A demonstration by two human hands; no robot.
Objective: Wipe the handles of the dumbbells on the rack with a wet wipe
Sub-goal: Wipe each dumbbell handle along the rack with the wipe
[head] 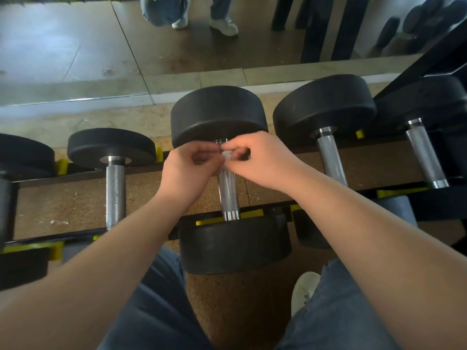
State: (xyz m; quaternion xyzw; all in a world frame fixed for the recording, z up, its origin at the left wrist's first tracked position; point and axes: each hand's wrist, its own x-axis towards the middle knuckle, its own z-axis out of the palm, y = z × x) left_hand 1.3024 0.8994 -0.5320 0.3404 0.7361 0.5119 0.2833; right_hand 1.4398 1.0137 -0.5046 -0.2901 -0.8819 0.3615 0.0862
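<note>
Several black dumbbells with knurled steel handles lie across a low rack [141,232]. The middle dumbbell [219,114] has its handle [228,193] straight in front of me. Both hands meet over the far end of that handle. My left hand [188,170] and my right hand [257,160] each pinch a small white wet wipe [225,154] between fingertips. Most of the wipe is hidden by the fingers. Whether the wipe touches the handle I cannot tell.
A smaller dumbbell [115,178] lies to the left, and a larger one [328,147] and another [427,157] lie to the right. Yellow cradles mark the rack rails. A mirror [75,46] stands behind the rack. My knees and a white shoe [303,291] are below.
</note>
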